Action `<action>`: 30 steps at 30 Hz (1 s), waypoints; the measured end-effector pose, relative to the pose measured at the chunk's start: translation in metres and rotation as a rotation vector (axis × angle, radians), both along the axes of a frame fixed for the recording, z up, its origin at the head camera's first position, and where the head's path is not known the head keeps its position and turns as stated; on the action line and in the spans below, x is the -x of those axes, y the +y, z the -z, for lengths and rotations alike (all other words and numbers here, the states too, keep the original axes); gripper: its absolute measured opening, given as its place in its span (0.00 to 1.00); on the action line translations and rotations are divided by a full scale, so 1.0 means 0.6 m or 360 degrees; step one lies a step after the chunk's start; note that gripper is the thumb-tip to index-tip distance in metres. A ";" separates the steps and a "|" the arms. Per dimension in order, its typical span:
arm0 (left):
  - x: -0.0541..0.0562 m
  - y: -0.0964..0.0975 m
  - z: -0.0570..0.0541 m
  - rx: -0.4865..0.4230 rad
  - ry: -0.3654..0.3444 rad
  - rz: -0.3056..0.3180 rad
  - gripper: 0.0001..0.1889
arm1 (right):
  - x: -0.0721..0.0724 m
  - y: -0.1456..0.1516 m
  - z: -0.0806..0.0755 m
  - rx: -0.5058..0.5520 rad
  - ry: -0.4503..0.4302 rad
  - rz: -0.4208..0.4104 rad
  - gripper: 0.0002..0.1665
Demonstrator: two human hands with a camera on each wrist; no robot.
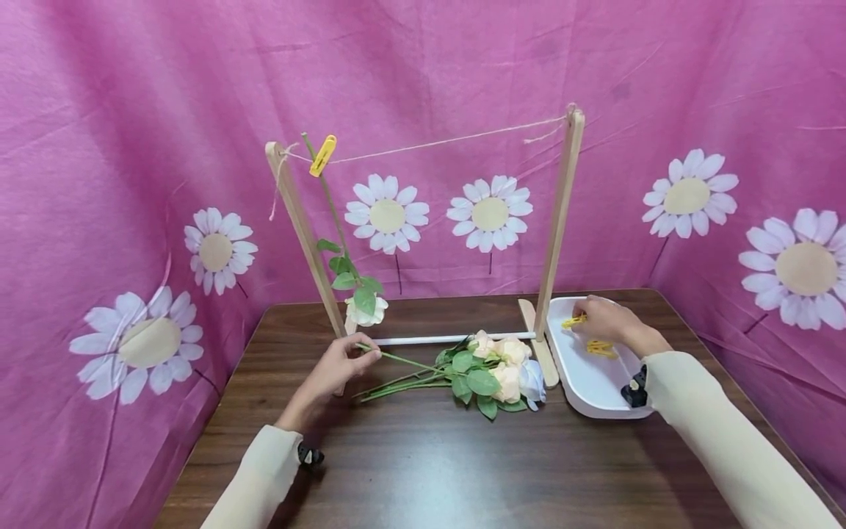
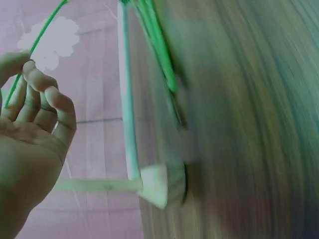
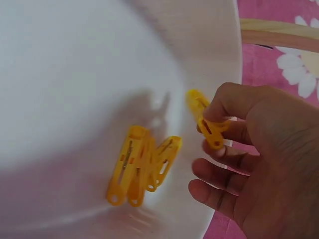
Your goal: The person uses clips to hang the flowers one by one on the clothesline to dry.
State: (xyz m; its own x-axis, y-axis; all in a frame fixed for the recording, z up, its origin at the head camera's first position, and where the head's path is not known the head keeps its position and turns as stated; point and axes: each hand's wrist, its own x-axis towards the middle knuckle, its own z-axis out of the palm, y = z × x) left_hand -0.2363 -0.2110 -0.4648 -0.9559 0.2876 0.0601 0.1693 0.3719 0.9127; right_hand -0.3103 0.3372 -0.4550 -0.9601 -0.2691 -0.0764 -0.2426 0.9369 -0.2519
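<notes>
My left hand (image 1: 340, 365) pinches the end of a green flower stem (image 1: 402, 359) between thumb and fingers; the left wrist view shows the stem (image 2: 42, 31) crossing the fingertips. That stem leads to a bunch of peach and bluish artificial roses (image 1: 507, 371) lying on the table. My right hand (image 1: 604, 322) is over the white tray (image 1: 584, 382) and pinches a yellow clothespin (image 3: 205, 119). Several more yellow clothespins (image 3: 134, 167) lie in the tray below it. A white rose (image 1: 366, 310) hangs head down from the string, its stem clipped by another yellow clothespin (image 1: 323, 156).
A string (image 1: 449, 138) runs between two wooden posts (image 1: 560, 220), joined low down by a white rod (image 1: 423, 340). The wooden foot (image 1: 545, 364) of the right post stands beside the tray. A pink daisy-printed cloth (image 1: 436, 66) surrounds the brown table (image 1: 396, 470).
</notes>
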 end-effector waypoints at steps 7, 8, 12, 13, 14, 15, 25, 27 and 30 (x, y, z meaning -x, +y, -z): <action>0.007 0.034 -0.012 -0.0610 0.0077 0.0286 0.14 | -0.001 0.005 -0.029 0.0111 0.0080 0.0040 0.21; 0.008 0.040 -0.014 -0.0673 0.0097 0.0339 0.14 | -0.001 0.006 -0.034 0.0134 0.0090 0.0033 0.21; 0.010 0.068 -0.024 -0.0837 0.0125 0.0385 0.10 | -0.001 0.010 -0.056 0.0251 0.0109 0.0040 0.20; 0.010 0.075 -0.028 -0.0867 0.0129 0.0366 0.10 | -0.002 0.011 -0.062 0.0282 0.0128 0.0052 0.20; 0.010 0.082 -0.032 -0.0884 0.0126 0.0335 0.10 | -0.003 0.011 -0.068 0.0318 0.0152 0.0067 0.19; 0.011 0.089 -0.036 -0.0895 0.0127 0.0304 0.11 | -0.005 0.011 -0.073 0.0349 0.0188 0.0079 0.19; 0.007 0.133 -0.084 -0.0869 0.0128 0.0174 0.11 | -0.033 -0.005 -0.133 0.0573 0.0398 0.0158 0.19; 0.005 0.137 -0.096 -0.0879 0.0141 0.0161 0.11 | -0.040 -0.013 -0.145 0.0627 0.0421 0.0158 0.21; 0.006 0.143 -0.114 -0.0946 0.0161 0.0154 0.14 | -0.049 -0.024 -0.162 0.0710 0.0447 0.0155 0.23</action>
